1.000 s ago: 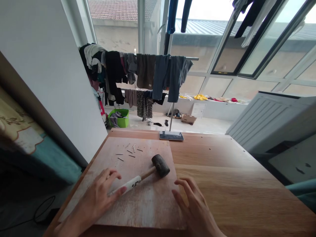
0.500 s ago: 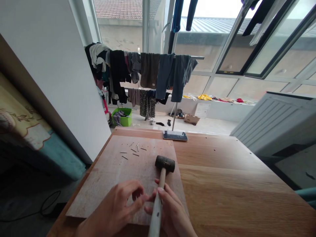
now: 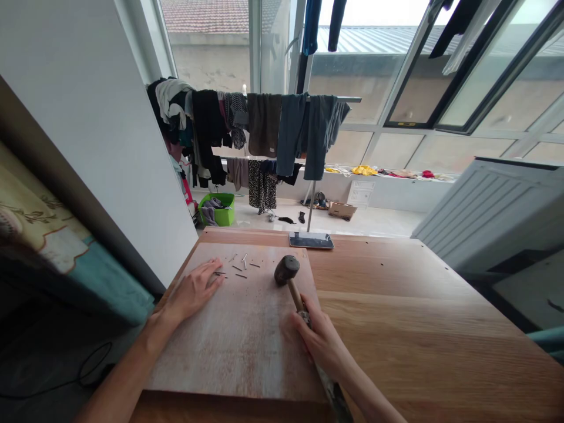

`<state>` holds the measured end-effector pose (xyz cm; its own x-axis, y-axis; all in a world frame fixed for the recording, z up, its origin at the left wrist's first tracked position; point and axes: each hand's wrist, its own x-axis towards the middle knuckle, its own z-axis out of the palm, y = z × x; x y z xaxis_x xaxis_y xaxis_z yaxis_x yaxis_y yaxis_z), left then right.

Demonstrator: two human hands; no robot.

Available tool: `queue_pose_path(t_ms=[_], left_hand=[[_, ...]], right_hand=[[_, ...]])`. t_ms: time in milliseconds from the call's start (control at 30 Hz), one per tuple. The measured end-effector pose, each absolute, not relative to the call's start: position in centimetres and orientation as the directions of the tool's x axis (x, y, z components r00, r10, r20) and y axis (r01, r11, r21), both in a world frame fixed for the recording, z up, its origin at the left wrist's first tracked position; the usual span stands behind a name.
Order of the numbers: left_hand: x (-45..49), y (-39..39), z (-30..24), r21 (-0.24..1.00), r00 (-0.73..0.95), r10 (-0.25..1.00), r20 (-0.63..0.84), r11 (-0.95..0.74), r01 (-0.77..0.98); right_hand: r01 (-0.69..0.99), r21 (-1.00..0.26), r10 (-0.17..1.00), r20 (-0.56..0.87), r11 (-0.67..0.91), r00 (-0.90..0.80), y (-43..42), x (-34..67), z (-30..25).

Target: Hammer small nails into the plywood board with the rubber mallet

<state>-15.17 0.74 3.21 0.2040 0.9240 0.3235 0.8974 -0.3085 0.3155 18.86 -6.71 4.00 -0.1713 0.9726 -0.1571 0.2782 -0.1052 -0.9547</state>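
A rubber mallet [image 3: 287, 270] with a black head and a wooden handle is gripped by my right hand [image 3: 319, 335] around its handle, over the right side of a thin wooden board [image 3: 229, 346]. My left hand [image 3: 197, 289] lies low over the board's left part, fingers stretched out. Its fingertips are at a nail [image 3: 220, 273]; whether they touch it I cannot make out. Several other loose nails [image 3: 240, 275] lie scattered near the board's far edge, among small holes or dots.
The board rests on a wooden table [image 3: 396, 329]. A phone [image 3: 311, 240] lies at the table's far edge. Beyond stand a rack of hanging clothes [image 3: 264, 126] and a green basket [image 3: 225, 211]. A white cabinet side [image 3: 97, 117] rises at the left.
My left hand has moved away from the mallet handle, forward and left to the nails. My right hand has shifted right with the mallet, whose head has turned.
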Motion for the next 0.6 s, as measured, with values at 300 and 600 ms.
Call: queue_pose_path(t_ms=[300,600], left_hand=[[-11.8,0.2,4.7,0.246,0.25,0.948,0.199,-0.295,0.923],[-10.9,1.3,6.0,0.29,0.341,0.907,0.249,-0.406,0.867]], right_hand=[[0.453,-0.889,0.971,-0.157,-0.06,-0.18,-7.0,21.9,4.8],[0.372,-0.92,0.898,-0.261,-0.121,-0.353,-3.0,23.7,6.0]])
